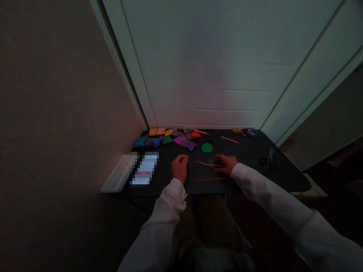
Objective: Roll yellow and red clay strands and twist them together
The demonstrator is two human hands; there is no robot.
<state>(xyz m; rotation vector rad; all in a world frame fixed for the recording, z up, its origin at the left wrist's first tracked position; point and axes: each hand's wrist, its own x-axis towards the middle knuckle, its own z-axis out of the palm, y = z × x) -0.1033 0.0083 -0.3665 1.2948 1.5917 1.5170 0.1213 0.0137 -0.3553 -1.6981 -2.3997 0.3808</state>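
Observation:
A thin yellow strand (pixel 206 164) lies on the dark table, its right end reaching under my right hand (pixel 227 164). That hand is curled, thumb and forefinger apart, around what looks like a clear flat piece (pixel 211 163) over the strand; its outline is faint. To the left, my left hand (pixel 179 167) is closed in a pinch just above the table; whatever is between the fingertips is too small to make out. Nearer the front edge runs a thin red strand (pixel 210 179), apart from both hands. Beyond the hands is a green disc (pixel 207 147) on a dark base.
Small bags of coloured clay, among them a purple one (pixel 191 145) and a blue one (pixel 140 141), line the back left. Pink tools (pixel 230 140) and colourful small pieces (pixel 252 132) lie behind, scissors (pixel 269 160) at right. A phone (pixel 145 169) and white box (pixel 120 173) are at left.

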